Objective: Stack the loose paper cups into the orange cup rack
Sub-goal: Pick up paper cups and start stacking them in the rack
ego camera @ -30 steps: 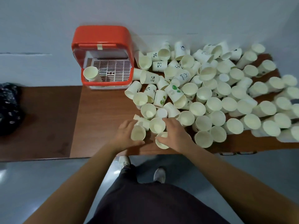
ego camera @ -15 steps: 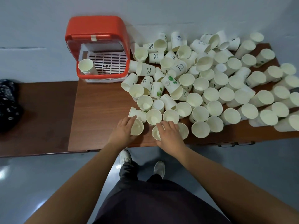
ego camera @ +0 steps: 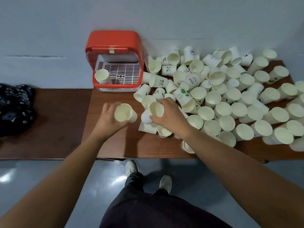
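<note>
a cream paper cup is gripped by the left hand; another cream cup is gripped by the right hand, midway along the brown wooden table.

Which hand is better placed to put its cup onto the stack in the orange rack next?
Probably left. The left hand grips a cup nearest the stack in the orange rack, over bare table. The right hand holds a second cup farther off, at the pile.

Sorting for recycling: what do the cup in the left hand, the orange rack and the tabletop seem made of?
Cup in the left hand: matte cream paper, thin rolled rim. Orange rack: likely moulded plastic, glossy, rounded corners. Tabletop: brown wood grain, faint sheen; solid wood or laminate, cannot tell.
</note>
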Demonstrator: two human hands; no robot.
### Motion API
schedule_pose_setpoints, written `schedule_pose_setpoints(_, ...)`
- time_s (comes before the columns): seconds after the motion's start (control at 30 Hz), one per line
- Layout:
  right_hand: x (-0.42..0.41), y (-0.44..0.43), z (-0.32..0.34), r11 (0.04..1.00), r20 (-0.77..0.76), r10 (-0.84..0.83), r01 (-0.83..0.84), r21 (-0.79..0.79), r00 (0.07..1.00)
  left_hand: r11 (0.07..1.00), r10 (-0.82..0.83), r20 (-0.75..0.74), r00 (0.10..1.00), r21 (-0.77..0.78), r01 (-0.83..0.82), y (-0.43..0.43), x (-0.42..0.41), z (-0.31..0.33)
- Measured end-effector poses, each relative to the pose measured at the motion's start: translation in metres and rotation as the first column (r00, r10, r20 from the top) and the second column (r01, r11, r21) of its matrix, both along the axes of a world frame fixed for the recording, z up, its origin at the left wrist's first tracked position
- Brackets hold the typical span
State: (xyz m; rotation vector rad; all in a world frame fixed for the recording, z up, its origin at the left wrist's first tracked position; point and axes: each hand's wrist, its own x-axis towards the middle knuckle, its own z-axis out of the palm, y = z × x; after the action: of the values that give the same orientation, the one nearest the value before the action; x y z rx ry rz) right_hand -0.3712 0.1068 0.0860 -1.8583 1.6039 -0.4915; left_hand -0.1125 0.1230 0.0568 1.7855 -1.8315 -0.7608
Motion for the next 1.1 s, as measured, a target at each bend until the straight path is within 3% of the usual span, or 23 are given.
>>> schedule_pose_setpoints(0.27,0.070,-0.082,0.020,0.993,0.041,-0.059,0.062,-0.100,0.997,0.947,0.271,-0.067,0.960,-0.157,-0.279,-0.068,0.083,0.040)
schedule_pose_setpoints(0.53,0.140,-0.138,0.011,0.981,0.117,-0.118,0.135,-0.143,0.986,0.923,0.336,-0.162,0.928,-0.141,-0.359,-0.135,0.143,0.020)
schedule_pose_setpoints(0.83,0.180,-0.181,-0.011,0.955,0.108,-0.220,0.237,-0.179,0.969,0.990,0.111,-0.065,0.992,-0.084,-0.116,-0.215,0.165,-0.020)
schedule_pose_setpoints(1.1,0.198,-0.202,-0.009,0.938,0.102,-0.308,0.320,-0.133,0.946,0.996,-0.075,0.128,0.989,-0.040,0.081,-0.250,0.156,-0.051)
